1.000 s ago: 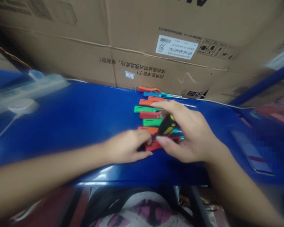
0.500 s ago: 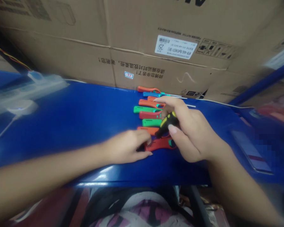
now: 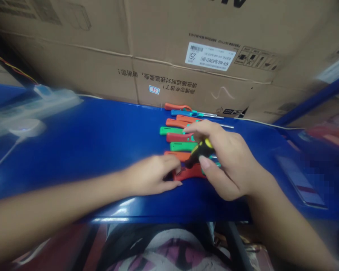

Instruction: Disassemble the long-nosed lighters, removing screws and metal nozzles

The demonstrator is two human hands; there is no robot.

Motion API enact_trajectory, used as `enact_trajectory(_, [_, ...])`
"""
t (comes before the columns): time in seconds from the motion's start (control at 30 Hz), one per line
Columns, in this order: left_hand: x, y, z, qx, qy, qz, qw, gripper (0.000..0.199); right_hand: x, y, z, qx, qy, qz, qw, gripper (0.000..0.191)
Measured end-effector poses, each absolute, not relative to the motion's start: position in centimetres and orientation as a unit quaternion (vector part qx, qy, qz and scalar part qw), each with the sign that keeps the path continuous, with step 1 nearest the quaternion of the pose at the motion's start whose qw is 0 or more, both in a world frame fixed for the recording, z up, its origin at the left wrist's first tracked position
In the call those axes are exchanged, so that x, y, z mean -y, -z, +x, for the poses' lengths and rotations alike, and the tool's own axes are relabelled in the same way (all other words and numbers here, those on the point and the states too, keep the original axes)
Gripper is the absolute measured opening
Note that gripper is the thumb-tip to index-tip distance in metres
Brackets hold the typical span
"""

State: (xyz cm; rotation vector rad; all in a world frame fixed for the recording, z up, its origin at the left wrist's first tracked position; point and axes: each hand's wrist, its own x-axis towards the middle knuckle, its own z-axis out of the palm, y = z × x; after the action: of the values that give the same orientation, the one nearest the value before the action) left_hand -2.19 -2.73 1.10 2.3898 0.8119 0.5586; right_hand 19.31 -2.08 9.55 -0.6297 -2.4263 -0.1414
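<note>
At far left, a white power strip [image 3: 22, 107] lies on the blue table [image 3: 101, 135], with a plug [image 3: 43, 91] seated near its far end and red and yellow wires [image 3: 14, 67] behind. A round white charger [image 3: 27, 128], its cable trailing to the left edge, sits just beside the strip (this corner is blurred).

The left hand [image 3: 151, 177] rests low on the table, toward the front edge. Its fingers are curled and closed, with the thumb along the near side, about the butt end of a red lighter [image 3: 190, 172]. That lighter lies flat, nearest the person, its far end hidden behind the right hand.

Beyond it, eight more lighters [image 3: 182, 146] lie side by side in a row running back to a large carton [image 3: 101, 71]. In order from the near side their handles are orange, green, red, green, orange, orange, blue and orange; butts face left. The carton carries inverted print and a white label [image 3: 211, 55].

A black and yellow screwdriver [image 3: 199, 152] slants down and left over the near lighters, its narrow end toward the red lighter by the left fingers. Whether the tip makes contact cannot be told. The right hand [image 3: 231, 162] is partly closed on the handle, thumb on the near side and bent fingers on the far side.

At right, well apart from both hands, a phone [image 3: 302, 182] lies flat on the table.
</note>
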Motion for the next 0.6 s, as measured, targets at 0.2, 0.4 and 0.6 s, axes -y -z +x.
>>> enact_trajectory(0.2, [2.8, -1.2, -2.2, -0.308, -0.200, 0.887, 0.280, 0.015, 2.1, -9.5, 19.3, 0.914, 0.053, -0.268, 0.298, 0.029])
enact_trajectory(0.4, [2.7, -1.1, -2.2, -0.310, -0.199, 0.889, 0.273, 0.015, 2.2, -9.6, 19.2, 0.914, 0.053, -0.267, 0.302, 0.025])
enact_trajectory(0.6, [2.9, -1.4, -2.2, -0.321, -0.188, 0.886, 0.278, 0.017, 1.4, -10.1, 20.5, 0.877, 0.052, -0.301, 0.371, 0.014])
